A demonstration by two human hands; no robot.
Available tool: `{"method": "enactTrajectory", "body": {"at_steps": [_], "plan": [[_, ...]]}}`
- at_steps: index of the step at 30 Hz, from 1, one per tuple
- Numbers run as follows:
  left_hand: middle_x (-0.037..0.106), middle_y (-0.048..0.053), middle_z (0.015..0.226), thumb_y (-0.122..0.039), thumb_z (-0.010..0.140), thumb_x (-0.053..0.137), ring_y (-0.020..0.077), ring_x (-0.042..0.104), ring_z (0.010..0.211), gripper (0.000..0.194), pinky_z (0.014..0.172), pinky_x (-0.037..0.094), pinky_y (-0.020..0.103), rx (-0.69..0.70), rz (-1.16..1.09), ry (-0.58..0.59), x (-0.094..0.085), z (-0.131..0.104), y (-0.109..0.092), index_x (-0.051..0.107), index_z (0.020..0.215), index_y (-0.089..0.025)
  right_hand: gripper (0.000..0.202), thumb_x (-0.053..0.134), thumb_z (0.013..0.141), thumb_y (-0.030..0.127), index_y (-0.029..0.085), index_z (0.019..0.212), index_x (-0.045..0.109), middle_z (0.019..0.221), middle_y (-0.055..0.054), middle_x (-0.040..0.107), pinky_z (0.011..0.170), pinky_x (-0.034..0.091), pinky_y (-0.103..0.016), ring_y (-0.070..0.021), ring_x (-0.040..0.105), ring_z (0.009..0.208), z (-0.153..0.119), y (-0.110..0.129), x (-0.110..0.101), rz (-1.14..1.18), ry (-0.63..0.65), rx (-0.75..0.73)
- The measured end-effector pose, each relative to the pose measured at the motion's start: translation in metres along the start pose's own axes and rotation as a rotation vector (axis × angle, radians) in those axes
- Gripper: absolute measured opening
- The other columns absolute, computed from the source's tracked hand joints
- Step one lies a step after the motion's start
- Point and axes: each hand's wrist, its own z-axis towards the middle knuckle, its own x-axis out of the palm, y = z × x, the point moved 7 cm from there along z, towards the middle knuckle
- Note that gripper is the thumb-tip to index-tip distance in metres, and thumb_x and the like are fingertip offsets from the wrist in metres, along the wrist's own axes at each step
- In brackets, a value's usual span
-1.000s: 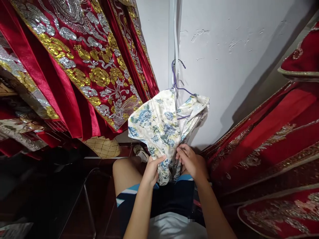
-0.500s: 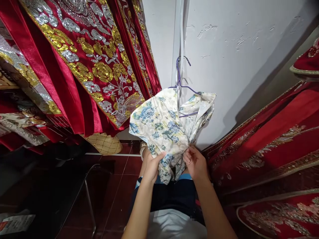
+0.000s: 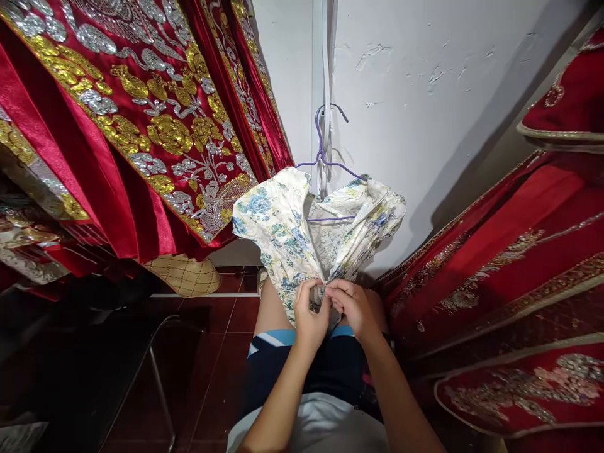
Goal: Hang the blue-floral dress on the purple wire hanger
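A short-sleeved white blouse with blue and yellow flowers (image 3: pixel 283 226) hangs in front of my legs on a thin purple hanger (image 3: pixel 320 135). Its neckline gapes in a V, and through it the hanger's lower bar shows. At the point of the V, my left hand (image 3: pixel 312 311) pinches one front edge of the cloth. Right beside it, my right hand (image 3: pixel 352 303) pinches the other front edge, the fingertips of both hands nearly touching. Whatever small fastening lies between the fingers is hidden.
Red robes with gold and silver sequins (image 3: pixel 174 135) hang at the left, and more red beaded garments (image 3: pixel 509 251) at the right. Behind the hanger a pale pipe (image 3: pixel 325 56) runs up the white wall (image 3: pixel 401 75). A black chair (image 3: pixel 94 371) stands lower left on red tiles.
My left hand has moved from the blouse's lower left side to the centre, meeting my right hand. The front edges are drawn together there, and the neckline now faces me more squarely.
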Motion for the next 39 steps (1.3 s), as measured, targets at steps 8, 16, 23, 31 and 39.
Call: {"method": "enactTrajectory", "body": {"at_steps": [8, 16, 23, 31, 39], "plan": [[0.062, 0.004, 0.083, -0.024, 0.094, 0.056, 0.0192, 0.059, 0.081, 0.007, 0.077, 0.044, 0.027, -0.202, -0.05, 0.166, 0.0, 0.002, 0.01, 0.061, 0.092, -0.02, 0.02, 0.064, 0.072, 0.034, 0.018, 0.06, 0.064, 0.04, 0.006, 0.041, 0.042, 0.023, -0.024, -0.0078, 0.031, 0.038, 0.011, 0.027, 0.007, -0.035, -0.028, 0.006], [0.056, 0.004, 0.079, -0.026, 0.094, 0.051, 0.0207, 0.056, 0.077, 0.01, 0.071, 0.04, 0.028, -0.251, -0.027, 0.318, 0.021, 0.005, 0.015, 0.054, 0.086, -0.021, 0.017, 0.072, 0.07, 0.029, 0.013, 0.063, 0.071, 0.044, 0.003, 0.048, 0.036, 0.018, -0.02, -0.005, 0.034, 0.038, 0.067, 0.139, 0.01, 0.012, -0.074, -0.222], [0.054, 0.001, 0.073, -0.016, 0.088, 0.049, 0.0193, 0.054, 0.07, 0.007, 0.066, 0.035, 0.027, -0.261, 0.068, 0.442, 0.029, 0.001, 0.017, 0.049, 0.084, -0.021, 0.016, 0.065, 0.077, 0.019, 0.012, 0.064, 0.07, 0.047, 0.003, 0.049, 0.038, 0.02, -0.018, -0.0037, 0.036, 0.041, 0.08, 0.179, 0.02, 0.065, -0.08, -0.389], [0.069, 0.007, 0.093, -0.019, 0.09, 0.059, 0.0219, 0.065, 0.089, 0.01, 0.082, 0.046, 0.031, -0.114, -0.013, 0.389, 0.012, 0.047, -0.016, 0.065, 0.097, -0.02, 0.014, 0.063, 0.077, 0.023, 0.017, 0.065, 0.066, 0.054, 0.002, 0.054, 0.039, 0.022, -0.018, -0.0049, 0.041, 0.043, 0.075, 0.174, 0.028, 0.042, -0.032, -0.427], [0.071, 0.006, 0.098, -0.027, 0.1, 0.054, 0.0166, 0.062, 0.082, 0.025, 0.079, 0.047, 0.029, 0.428, 0.057, 0.137, -0.018, 0.173, -0.104, 0.066, 0.121, -0.02, 0.014, 0.062, 0.079, 0.024, 0.019, 0.066, 0.064, 0.054, 0.003, 0.049, 0.042, 0.023, -0.02, -0.0066, 0.038, 0.045, 0.067, 0.176, 0.02, -0.023, -0.038, -0.508]]}}
